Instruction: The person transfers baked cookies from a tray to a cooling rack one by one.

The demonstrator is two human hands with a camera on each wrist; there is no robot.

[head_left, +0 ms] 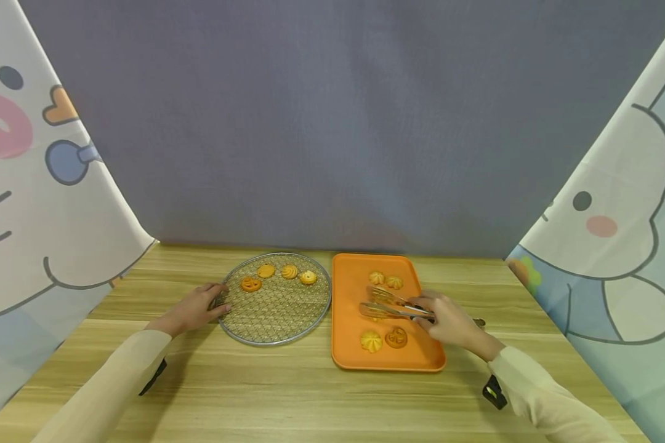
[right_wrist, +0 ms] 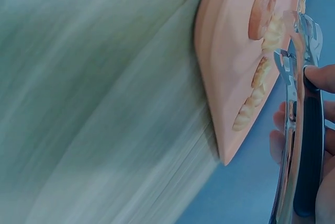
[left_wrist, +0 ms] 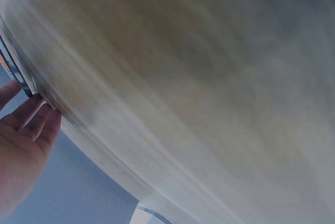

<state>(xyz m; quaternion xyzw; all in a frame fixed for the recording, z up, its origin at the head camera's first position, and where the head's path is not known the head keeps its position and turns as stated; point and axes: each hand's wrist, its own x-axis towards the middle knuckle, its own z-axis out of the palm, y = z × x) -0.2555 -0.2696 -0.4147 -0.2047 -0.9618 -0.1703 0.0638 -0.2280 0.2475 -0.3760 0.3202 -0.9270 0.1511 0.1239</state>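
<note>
The left hand [head_left: 198,307], its fingers extended and relaxed, is rested against the nine o'clock rim of a round wire rack [head_left: 271,317]; four cookies [head_left: 290,271] are spread on it from ten to two o'clock. Over an orange tray [head_left: 346,295], metal tongs [head_left: 386,312] are gripped by the right hand [head_left: 449,320], their long axis laid roughly nine to three o'clock, the parted tips pointed toward nine. A long black grip [right_wrist: 309,150], mostly covered in the head view, is revealed by the right wrist view.

A grey backdrop [head_left: 338,129] rises behind the wood-grain table [head_left: 266,394], with cartoon-printed sheets [head_left: 28,209] on either side.
</note>
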